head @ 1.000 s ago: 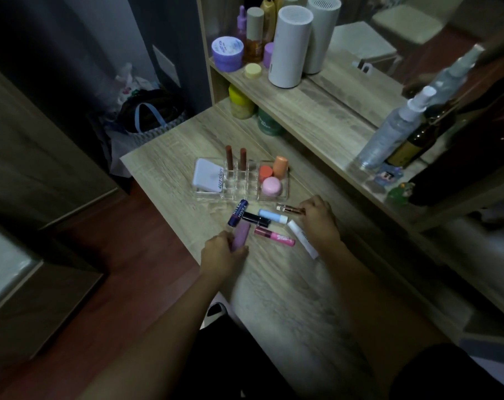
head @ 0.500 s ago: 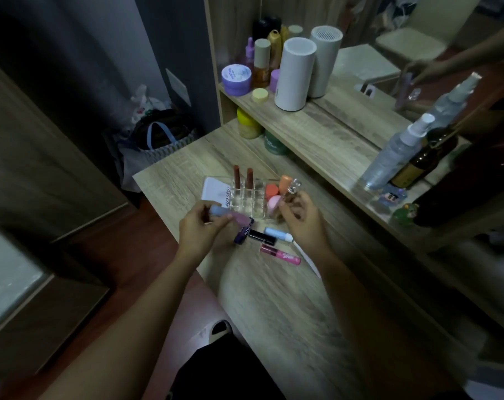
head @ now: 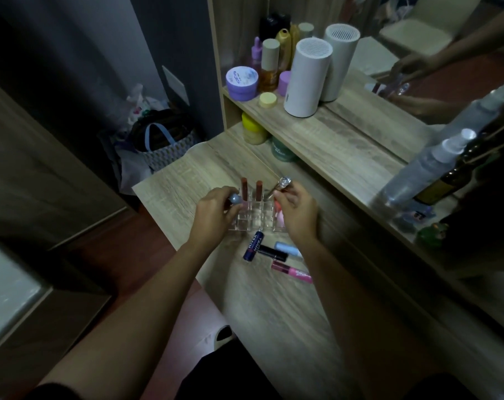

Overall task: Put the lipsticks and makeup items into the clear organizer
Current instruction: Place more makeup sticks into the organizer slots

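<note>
Wooden desk [head: 274, 298]: both hands hold tubes over organizer [head: 256, 220].

Your light wood-grain surface [head: 274, 307] carries the clear organizer [head: 253, 220] near its far edge. Just in front of it you have loose items lying flat: a dark blue Nivea stick [head: 253, 245], a black tube [head: 272, 253], a pale blue tube [head: 288, 249], a pink gloss [head: 292, 272].
</note>
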Tool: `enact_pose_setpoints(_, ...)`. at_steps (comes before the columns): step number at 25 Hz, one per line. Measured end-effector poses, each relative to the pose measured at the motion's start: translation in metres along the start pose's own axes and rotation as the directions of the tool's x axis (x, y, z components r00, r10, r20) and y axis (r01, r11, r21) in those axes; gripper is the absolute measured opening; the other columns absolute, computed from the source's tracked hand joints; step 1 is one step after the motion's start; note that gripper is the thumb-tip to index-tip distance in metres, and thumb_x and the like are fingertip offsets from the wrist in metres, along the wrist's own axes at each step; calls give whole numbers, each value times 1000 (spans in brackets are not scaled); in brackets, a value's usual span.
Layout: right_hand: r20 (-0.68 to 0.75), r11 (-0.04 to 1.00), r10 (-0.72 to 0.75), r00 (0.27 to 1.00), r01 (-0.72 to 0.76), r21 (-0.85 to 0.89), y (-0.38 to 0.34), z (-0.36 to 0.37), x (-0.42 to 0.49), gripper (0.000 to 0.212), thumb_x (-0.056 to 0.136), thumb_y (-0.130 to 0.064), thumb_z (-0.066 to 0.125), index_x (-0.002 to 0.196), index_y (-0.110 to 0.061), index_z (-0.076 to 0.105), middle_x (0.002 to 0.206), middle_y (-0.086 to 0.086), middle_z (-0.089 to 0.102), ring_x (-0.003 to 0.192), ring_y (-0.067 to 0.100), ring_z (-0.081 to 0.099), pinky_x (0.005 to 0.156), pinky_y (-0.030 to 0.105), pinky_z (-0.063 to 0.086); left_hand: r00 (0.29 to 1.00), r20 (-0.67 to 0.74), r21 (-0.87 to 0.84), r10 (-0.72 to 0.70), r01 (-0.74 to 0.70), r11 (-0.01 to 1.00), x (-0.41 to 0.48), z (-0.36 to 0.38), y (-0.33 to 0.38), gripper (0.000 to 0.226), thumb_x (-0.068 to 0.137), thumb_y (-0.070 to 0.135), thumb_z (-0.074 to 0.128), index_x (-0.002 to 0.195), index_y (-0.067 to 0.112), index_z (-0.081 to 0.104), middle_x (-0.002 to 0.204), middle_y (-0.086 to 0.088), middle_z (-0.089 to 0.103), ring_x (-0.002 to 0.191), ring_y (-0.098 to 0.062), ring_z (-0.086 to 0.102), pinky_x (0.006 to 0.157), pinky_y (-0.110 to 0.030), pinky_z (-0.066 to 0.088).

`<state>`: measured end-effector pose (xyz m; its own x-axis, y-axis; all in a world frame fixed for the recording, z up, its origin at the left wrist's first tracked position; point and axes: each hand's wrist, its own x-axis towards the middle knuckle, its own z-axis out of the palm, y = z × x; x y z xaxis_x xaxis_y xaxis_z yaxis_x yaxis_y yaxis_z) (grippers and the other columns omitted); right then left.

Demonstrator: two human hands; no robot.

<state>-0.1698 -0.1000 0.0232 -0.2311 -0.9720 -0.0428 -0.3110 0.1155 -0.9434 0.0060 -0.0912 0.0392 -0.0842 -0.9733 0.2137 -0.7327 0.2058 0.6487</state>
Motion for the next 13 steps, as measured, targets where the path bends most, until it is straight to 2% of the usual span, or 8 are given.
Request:
enact_pose_setpoints(2, 6, 999, 6, 1000, -5, -42, 2, 6, 2, 22, 87, -8, 59, 110, -8, 60, 109, 9, 69, 88, 1, 61, 66, 8, 49, 999, 39, 12, 10, -10, 1000, 3, 3, -2, 25, 81, 13, 71, 103, 3, 63, 94, -17, 68, 84, -27, 63, 77, -46, 55)
enact_pose_setpoints(5, 1, 992, 6, 1000, -5, -130, 5, 14, 7, 23, 87, -7, 60, 110, -7, 60, 110, 10, 69, 89, 2, 58, 59, 1, 47, 997, 70, 30, 19, -21, 999, 7, 7, -2, 23, 83, 14, 69, 103, 6, 62, 97, -13, 68, 91, -28, 61, 78, -45, 53)
enact_pose_setpoints(7, -1, 985, 24, 1000, -24, -170, 10, 17, 9, 23, 87, -7, 60, 110, -8, 60, 111, 10, 68, 91, 2, 58, 60, 3, 46, 996, 90, 28, 28, -31, 999, 5, 10, -3, 22, 82, 11, 69, 102, 5, 62, 96, -12, 68, 93, -28, 61, 78, -43, 53)
enact_pose_setpoints(9, 12, 983, 47, 999, -44, -180, 15, 20, 10, 23, 87, -7, 60, 111, -8, 60, 111, 11, 68, 96, 7, 61, 72, 10, 49, 995, 95, 2, 5, -5, 1000, 1, 13, -4, 23, 80, 8, 70, 101, 4, 61, 95, -12, 65, 88, -25, 63, 75, -37, 54)
enact_pose_setpoints(11, 4, 980, 56, 998, -55, -190, 16, 22, 13, 24, 87, -7, 61, 110, -7, 60, 110, 11, 68, 100, 15, 65, 83, 24, 54, 995, 84, -31, -56, 59, 998, 3, 15, -5, 20, 81, 8, 69, 98, 5, 59, 90, -7, 59, 81, -21, 63, 71, -31, 53)
enact_pose_setpoints(13, -12, 975, 50, 999, -52, -218, 16, 25, 15, 24, 85, -7, 62, 110, -7, 61, 108, 10, 69, 98, 16, 66, 88, 31, 56, 994, 87, -32, -63, 66, 997, 6, 17, -7, 17, 81, 8, 70, 95, 5, 60, 87, -4, 57, 83, -22, 62, 73, -32, 53)
